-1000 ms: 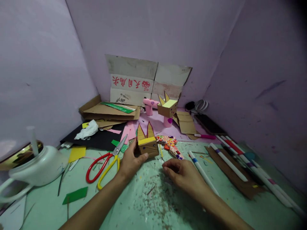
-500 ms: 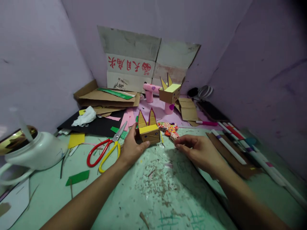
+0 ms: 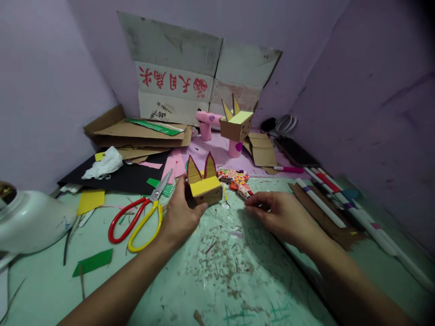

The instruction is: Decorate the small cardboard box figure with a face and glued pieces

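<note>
My left hand [image 3: 180, 213] is curled round the left side of a small cardboard box [image 3: 207, 190]. The box has a yellow top, drawn eyes and two pointed, purple-edged ears. My thumb is at its front, and the other fingers are partly hidden behind it. At the right, my right hand [image 3: 278, 210] is closed in a pinch at the near end of a floral-patterned glue gun [image 3: 238, 176] with an orange trigger. The gun lies just right of the box. Scissors [image 3: 154, 197] with red and yellow handles lie open beside my left hand.
A pink figure [image 3: 235, 147] with a box-shaped head stands at the back. Cardboard [image 3: 136, 133] is stacked at back left, near crumpled tissue [image 3: 105, 163]. A white pot [image 3: 34, 222] is at far left. Markers [image 3: 321, 203] and a phone [image 3: 295, 151] lie at right. Scraps litter the green table [image 3: 152, 294].
The view has shifted slightly, and most things sit further left in it. The box has turned and tilted a little in my left hand. My right hand stays at the glue gun's end.
</note>
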### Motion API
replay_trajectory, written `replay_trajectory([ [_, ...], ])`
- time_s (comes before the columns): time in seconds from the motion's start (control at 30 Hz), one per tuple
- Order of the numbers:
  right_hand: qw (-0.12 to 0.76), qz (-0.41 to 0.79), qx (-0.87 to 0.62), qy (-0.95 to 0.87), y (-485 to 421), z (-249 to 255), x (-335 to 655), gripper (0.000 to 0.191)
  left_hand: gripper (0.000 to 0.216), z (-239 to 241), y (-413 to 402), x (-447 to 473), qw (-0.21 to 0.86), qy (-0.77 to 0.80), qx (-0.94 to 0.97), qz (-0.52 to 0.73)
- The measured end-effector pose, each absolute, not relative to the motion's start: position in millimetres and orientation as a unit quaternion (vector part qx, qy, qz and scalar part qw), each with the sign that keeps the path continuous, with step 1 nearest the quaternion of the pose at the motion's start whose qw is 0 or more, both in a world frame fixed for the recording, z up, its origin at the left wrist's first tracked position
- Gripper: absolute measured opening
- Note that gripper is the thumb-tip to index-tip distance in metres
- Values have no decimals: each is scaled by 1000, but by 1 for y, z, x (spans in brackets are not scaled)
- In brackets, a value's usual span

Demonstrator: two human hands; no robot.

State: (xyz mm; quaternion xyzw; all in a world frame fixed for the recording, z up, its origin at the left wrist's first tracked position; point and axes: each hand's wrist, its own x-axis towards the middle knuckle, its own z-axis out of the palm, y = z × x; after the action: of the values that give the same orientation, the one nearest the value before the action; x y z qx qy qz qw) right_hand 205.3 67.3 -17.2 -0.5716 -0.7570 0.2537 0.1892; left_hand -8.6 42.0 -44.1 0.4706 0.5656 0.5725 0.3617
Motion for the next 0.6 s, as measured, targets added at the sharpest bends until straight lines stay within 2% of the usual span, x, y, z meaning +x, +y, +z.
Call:
replay_trajectory([
  [0.17, 192, 280, -517, -786, 61, -19, 194, 17, 92, -43, 37, -8, 335, 598, 516, 513],
  [0.33, 274, 269, -543, -747, 64, -17, 204, 16, 112, -47, 33, -16, 313, 615, 574, 441],
  [0.43, 297, 257, -574, -719, 69, -14, 215, 17, 108, -44, 27, -23, 244, 630, 592, 439],
  [0.6, 306, 247, -571, -721, 71, -11, 219, 13, 80, -34, 8, -27, 34, 505, 632, 586],
])
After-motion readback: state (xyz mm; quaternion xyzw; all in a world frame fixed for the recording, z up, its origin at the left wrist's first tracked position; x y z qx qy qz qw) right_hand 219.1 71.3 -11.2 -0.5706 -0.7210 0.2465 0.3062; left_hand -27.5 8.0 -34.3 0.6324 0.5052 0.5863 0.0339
